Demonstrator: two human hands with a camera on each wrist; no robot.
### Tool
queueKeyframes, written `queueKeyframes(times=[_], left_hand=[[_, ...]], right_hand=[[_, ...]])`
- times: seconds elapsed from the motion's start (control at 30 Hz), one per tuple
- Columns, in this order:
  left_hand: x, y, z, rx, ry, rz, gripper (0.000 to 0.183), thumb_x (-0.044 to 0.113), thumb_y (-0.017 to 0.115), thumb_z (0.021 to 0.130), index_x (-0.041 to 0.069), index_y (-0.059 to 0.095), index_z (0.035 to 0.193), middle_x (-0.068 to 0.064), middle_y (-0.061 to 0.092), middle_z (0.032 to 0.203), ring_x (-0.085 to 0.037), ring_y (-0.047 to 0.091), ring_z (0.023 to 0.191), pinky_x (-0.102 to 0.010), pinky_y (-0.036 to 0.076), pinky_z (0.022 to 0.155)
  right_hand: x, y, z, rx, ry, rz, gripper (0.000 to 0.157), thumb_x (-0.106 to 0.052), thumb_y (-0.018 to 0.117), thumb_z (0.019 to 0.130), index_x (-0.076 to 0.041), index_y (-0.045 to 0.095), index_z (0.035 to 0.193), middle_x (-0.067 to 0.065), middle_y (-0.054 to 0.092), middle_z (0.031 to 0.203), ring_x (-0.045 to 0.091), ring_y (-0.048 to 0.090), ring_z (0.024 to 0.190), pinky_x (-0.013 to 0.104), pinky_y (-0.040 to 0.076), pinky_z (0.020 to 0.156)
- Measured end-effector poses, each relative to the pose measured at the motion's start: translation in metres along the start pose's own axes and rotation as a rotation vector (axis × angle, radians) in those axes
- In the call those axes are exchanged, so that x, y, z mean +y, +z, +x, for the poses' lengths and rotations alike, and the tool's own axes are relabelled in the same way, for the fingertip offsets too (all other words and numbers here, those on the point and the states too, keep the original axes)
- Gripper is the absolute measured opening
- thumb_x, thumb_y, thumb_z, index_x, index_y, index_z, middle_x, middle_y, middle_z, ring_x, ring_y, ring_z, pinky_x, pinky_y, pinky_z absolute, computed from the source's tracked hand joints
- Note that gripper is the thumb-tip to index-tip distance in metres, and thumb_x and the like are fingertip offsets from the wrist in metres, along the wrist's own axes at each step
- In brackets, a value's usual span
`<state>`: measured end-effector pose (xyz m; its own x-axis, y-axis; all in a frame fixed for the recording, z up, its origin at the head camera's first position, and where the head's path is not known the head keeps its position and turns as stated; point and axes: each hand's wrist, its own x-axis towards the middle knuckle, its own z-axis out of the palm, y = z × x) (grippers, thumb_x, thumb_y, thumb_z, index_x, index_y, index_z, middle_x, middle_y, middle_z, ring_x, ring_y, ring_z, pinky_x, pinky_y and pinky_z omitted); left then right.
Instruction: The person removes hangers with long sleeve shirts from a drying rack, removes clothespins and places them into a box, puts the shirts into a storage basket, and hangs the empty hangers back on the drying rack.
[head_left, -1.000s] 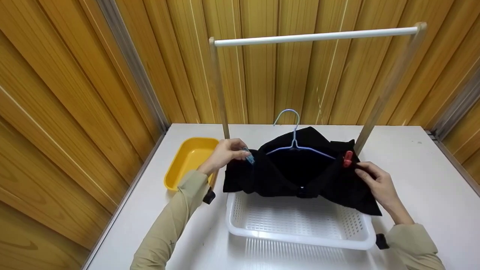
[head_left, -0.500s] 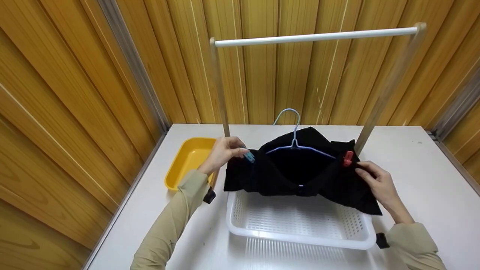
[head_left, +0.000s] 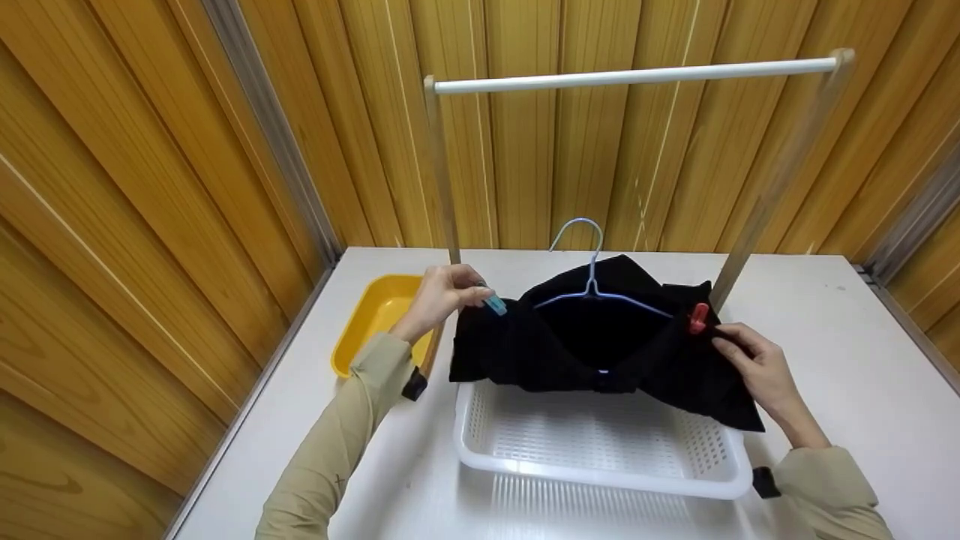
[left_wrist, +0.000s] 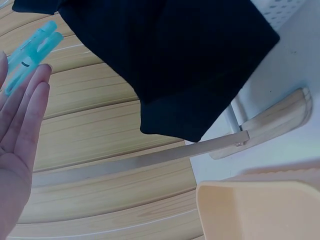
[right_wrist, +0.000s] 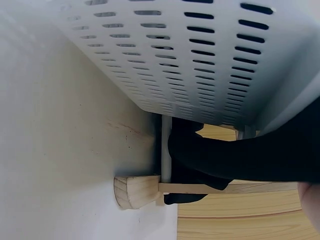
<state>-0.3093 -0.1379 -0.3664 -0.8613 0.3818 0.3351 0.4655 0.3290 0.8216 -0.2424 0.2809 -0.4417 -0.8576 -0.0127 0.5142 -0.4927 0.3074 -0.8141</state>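
Observation:
My left hand point(head_left: 442, 295) pinches a teal clothespin point(head_left: 495, 304) at the left shoulder of a black shirt point(head_left: 540, 352). In the left wrist view the clothespin point(left_wrist: 35, 55) lies along the fingers, its tips just off the cloth point(left_wrist: 165, 55). A light blue wire hanger point(head_left: 592, 289) sits inside the shirt's neck opening, its hook sticking up. At the right shoulder, a red clothespin point(head_left: 697, 318) is clipped on. Just beside it my right hand point(head_left: 761, 367) pinches the cloth between thumb and fingers. In the right wrist view only a bit of that hand point(right_wrist: 310, 202) shows.
A white perforated basket point(head_left: 600, 476) stands under the shirt's front. Left of it is a yellow tray point(head_left: 349, 341), partly behind the left forearm. A rack with a white bar point(head_left: 637, 76) and wooden posts rises behind. Wood-panelled walls point(head_left: 525, 165) enclose the white table point(head_left: 405, 450).
My left hand has drawn slightly up and left with the teal clothespin, which now shows more clearly above the shoulder. My right hand stays on the cloth.

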Motion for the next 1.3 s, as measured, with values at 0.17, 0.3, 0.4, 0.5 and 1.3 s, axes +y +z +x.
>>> queueKeyframes(times=[0.17,0.3,0.4,0.5,1.3], left_hand=[[-0.018,0.000,0.003,0.021,0.003,0.001,0.018,0.014,0.070,0.080,-0.003,0.065,0.085,-0.012,0.064,0.072,-0.022,0.058,0.060,-0.025,0.044,0.050],[-0.021,-0.003,0.003,0.050,-0.001,0.004,0.019,0.018,0.072,0.079,0.002,0.065,0.085,-0.005,0.064,0.072,-0.021,0.057,0.060,-0.030,0.046,0.053],[-0.023,-0.006,0.002,0.084,-0.001,0.020,0.020,0.021,0.072,0.078,0.004,0.065,0.087,-0.002,0.064,0.074,-0.016,0.057,0.063,-0.033,0.047,0.058],[-0.025,-0.009,0.001,0.106,0.006,0.035,0.022,0.022,0.072,0.078,0.004,0.064,0.088,-0.001,0.064,0.077,-0.016,0.058,0.069,-0.034,0.047,0.064],[-0.061,-0.065,-0.013,0.254,-0.174,0.174,0.024,0.020,0.071,0.079,0.001,0.063,0.092,-0.005,0.062,0.082,-0.018,0.058,0.074,-0.028,0.047,0.066]], right_hand=[[0.000,-0.001,0.000,0.004,0.002,-0.013,0.012,0.016,0.053,0.083,0.012,0.058,0.093,0.001,0.062,0.085,0.007,0.054,0.074,0.016,0.041,0.065],[0.000,-0.001,0.001,0.004,0.003,-0.012,0.011,0.015,0.053,0.083,0.012,0.058,0.093,0.000,0.062,0.086,0.007,0.054,0.074,0.016,0.040,0.065],[0.001,-0.001,0.002,0.007,-0.006,0.000,0.012,0.016,0.053,0.082,0.013,0.058,0.092,0.003,0.062,0.085,0.007,0.054,0.074,0.016,0.041,0.065],[0.001,0.000,0.003,0.009,-0.014,0.003,0.012,0.017,0.053,0.082,0.013,0.058,0.092,0.004,0.062,0.085,0.008,0.054,0.074,0.017,0.041,0.065],[0.004,-0.001,0.001,0.013,0.017,-0.023,0.011,0.014,0.055,0.082,0.011,0.059,0.092,0.000,0.062,0.085,0.006,0.054,0.074,0.016,0.041,0.065]])
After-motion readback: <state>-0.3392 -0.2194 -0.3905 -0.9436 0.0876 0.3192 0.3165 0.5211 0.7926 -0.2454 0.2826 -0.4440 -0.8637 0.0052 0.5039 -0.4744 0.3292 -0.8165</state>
